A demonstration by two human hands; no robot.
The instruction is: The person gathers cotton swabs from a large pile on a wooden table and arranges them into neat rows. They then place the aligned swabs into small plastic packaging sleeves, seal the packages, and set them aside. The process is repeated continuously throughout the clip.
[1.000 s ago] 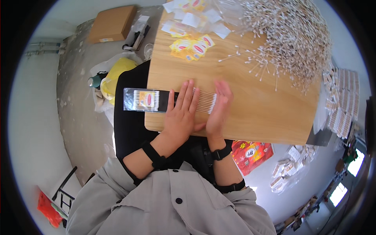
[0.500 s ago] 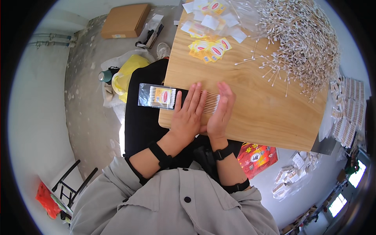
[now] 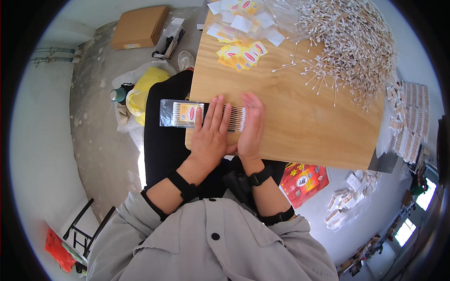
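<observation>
My left hand (image 3: pixel 209 133) lies flat with fingers stretched over a row of cotton swabs (image 3: pixel 237 118) at the table's left edge. My right hand (image 3: pixel 251 129) stands on its side at the swabs' right end, fingers stretched and slightly blurred. The two hands meet near the thumbs. Left of my left hand, a clear plastic packet (image 3: pixel 166 113) reaches past the table edge over my dark-clothed leg. White swab tips and a yellow label (image 3: pixel 188 112) with a red oval show in it. A dark flat strip shows beside my left fingers; how the row meets the packet is hidden.
A large heap of loose swabs (image 3: pixel 361 51) covers the wooden table's (image 3: pixel 300 136) far right. Yellow labels (image 3: pixel 241 55) and clear bags (image 3: pixel 272 10) lie at the far left. Bundled swabs (image 3: pixel 410 117) are stacked past the right edge; a red printed bag (image 3: pixel 304 182) lies below the near edge.
Both hands and the swab row have moved left, toward the packet. The dark gap between packet and left hand has narrowed, and a left finger now overlaps the packet. The whole view has shifted slightly.
</observation>
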